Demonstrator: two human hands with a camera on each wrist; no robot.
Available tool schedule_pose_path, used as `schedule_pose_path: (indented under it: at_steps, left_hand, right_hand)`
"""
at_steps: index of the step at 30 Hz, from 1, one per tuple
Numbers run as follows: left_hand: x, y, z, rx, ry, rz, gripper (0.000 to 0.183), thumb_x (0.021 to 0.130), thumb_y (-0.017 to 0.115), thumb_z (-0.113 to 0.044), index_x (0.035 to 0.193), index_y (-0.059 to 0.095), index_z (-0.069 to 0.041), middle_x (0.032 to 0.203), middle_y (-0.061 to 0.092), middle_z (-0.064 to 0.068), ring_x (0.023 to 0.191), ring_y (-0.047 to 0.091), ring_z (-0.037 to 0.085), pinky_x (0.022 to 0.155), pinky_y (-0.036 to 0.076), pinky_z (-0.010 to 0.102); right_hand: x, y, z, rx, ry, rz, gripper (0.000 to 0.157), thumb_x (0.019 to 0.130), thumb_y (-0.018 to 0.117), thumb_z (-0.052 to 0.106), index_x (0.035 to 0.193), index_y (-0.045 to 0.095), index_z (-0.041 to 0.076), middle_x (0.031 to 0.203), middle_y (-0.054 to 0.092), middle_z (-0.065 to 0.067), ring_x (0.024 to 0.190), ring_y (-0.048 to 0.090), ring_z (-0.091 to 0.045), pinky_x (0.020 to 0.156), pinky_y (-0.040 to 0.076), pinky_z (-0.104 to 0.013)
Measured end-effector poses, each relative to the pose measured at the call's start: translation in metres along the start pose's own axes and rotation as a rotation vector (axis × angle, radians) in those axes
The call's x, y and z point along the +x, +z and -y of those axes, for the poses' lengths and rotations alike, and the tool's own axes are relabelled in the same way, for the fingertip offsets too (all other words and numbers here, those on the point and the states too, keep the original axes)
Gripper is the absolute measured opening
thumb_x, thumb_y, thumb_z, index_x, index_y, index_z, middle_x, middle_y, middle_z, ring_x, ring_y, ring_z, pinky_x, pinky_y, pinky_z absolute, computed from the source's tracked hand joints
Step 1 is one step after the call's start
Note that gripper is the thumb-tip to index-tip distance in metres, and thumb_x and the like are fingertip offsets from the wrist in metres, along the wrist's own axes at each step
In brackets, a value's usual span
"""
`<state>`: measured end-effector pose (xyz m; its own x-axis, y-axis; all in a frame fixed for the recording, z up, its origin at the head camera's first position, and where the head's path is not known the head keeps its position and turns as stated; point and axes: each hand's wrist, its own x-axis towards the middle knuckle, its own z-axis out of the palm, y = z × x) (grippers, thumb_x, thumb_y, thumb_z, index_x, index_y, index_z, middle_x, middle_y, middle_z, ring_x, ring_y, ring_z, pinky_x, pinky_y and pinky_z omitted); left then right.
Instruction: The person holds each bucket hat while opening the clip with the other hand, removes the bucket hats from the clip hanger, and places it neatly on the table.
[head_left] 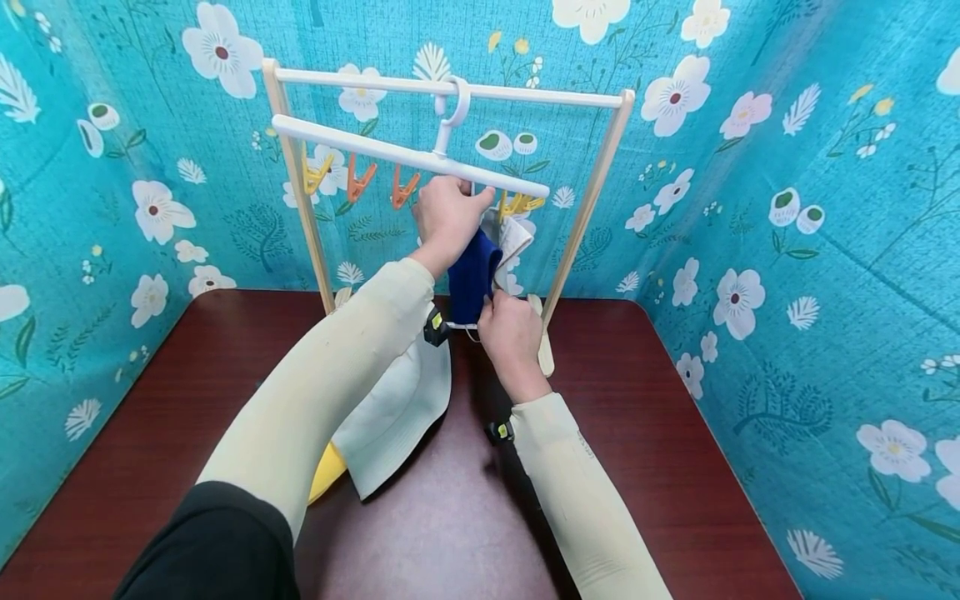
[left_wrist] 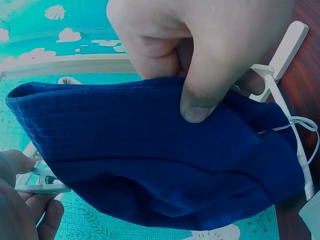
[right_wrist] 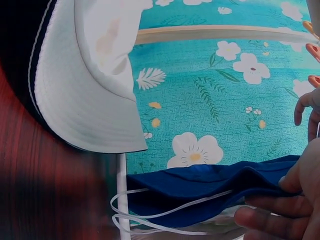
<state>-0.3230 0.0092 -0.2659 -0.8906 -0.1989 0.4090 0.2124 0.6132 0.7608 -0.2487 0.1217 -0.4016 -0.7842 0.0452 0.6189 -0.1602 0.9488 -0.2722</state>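
Observation:
My right hand (head_left: 513,333) grips the edge of a dark blue bucket hat (left_wrist: 150,160), thumb on its cloth. The hat hangs below a white hanger (head_left: 360,142) and has stitched rows along its brim. Thin white cords (right_wrist: 170,205) trail from it. Just under the hanger bar, my left hand (head_left: 450,212) pinches a white clothespin (left_wrist: 42,182), its tip right at the blue hat's edge. Beside the hat, a whitish cloth item (head_left: 516,239) hangs under yellow clothespins (head_left: 520,204).
The hanger hooks over a wooden rack's top rail (head_left: 540,93) and tilts down to the right. Orange clothespins (head_left: 360,179) dangle from its left half. On the dark red table (head_left: 637,467) lie a pale bucket hat (head_left: 405,408) and something yellow (head_left: 327,471). Flowered cloth (head_left: 750,208) surrounds the table.

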Motion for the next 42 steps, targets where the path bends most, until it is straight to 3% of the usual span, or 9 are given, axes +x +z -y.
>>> schedule_pose_path:
  at_steps: [7, 12, 21, 29, 42]
  left_hand:
    - [0.000, -0.001, 0.000, 0.014, 0.002, -0.002, 0.050, 0.086, 0.063, -0.054, 0.059, 0.046, -0.017, 0.050, 0.030, -0.003, 0.051, 0.035, 0.020, 0.056, 0.025, 0.033]
    - [0.000, -0.001, -0.001, 0.024, 0.001, -0.007, 0.048, 0.086, 0.064, -0.054, 0.059, 0.048, -0.017, 0.050, 0.032, -0.003, 0.050, 0.038, 0.019, 0.052, 0.026, 0.032]
    - [0.000, 0.000, -0.001, 0.037, 0.013, -0.010, 0.048, 0.085, 0.064, -0.054, 0.060, 0.048, -0.017, 0.051, 0.033, -0.003, 0.052, 0.040, 0.019, 0.053, 0.026, 0.033]
    - [-0.001, 0.000, 0.001, 0.022, 0.003, 0.004, 0.049, 0.085, 0.064, -0.055, 0.061, 0.046, -0.017, 0.052, 0.033, -0.003, 0.056, 0.040, 0.021, 0.068, 0.026, 0.032]
    - [-0.002, 0.001, 0.002, 0.012, -0.021, 0.007, 0.048, 0.084, 0.066, -0.055, 0.062, 0.046, -0.017, 0.053, 0.033, -0.003, 0.056, 0.040, 0.020, 0.060, 0.027, 0.032]
  right_hand:
    - [-0.003, -0.003, -0.004, 0.020, -0.054, -0.006, 0.033, 0.096, 0.053, 0.029, 0.067, 0.061, 0.015, 0.051, 0.051, -0.004, 0.050, 0.057, -0.025, 0.043, 0.044, -0.040]
    - [-0.004, -0.004, -0.007, 0.027, -0.093, -0.029, 0.028, 0.095, 0.052, 0.027, 0.073, 0.065, 0.014, 0.055, 0.057, -0.006, 0.054, 0.060, -0.027, 0.045, 0.045, -0.041]
    - [-0.005, -0.010, -0.015, 0.029, -0.091, -0.038, 0.028, 0.095, 0.054, 0.029, 0.080, 0.070, 0.012, 0.059, 0.062, -0.007, 0.054, 0.060, -0.026, 0.043, 0.046, -0.041]
    - [-0.008, -0.017, -0.019, 0.035, -0.114, -0.043, 0.026, 0.095, 0.054, 0.029, 0.081, 0.069, 0.013, 0.060, 0.063, -0.007, 0.055, 0.060, -0.026, 0.044, 0.046, -0.042]
    - [-0.011, -0.024, -0.025, 0.040, -0.139, -0.089, 0.022, 0.093, 0.058, 0.027, 0.079, 0.069, 0.013, 0.064, 0.063, -0.010, 0.056, 0.061, -0.029, 0.044, 0.046, -0.043]
